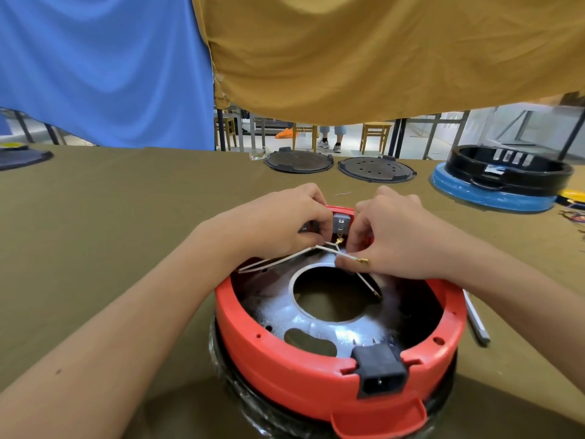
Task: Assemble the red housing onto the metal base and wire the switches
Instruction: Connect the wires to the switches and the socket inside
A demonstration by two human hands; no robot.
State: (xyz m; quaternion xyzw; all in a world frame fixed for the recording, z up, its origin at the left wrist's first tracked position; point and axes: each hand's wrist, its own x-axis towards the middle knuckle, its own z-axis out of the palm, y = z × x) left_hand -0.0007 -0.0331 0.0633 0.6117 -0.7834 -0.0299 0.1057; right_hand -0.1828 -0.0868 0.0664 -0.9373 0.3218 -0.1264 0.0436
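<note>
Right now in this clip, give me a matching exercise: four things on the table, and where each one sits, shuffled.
Things:
1. red housing
2. power socket
3. black ring on a blue base
4. grey switch

Places:
A. far right of the table
B. near rim of the housing
C. middle, under both hands
D. far rim, between the hands

Pairs: 1-C, 2-B, 3-A, 4-D

left hand (281,221): fingers curled, pinching | right hand (399,236): fingers curled, pinching | both forearms extended forward, converging
</note>
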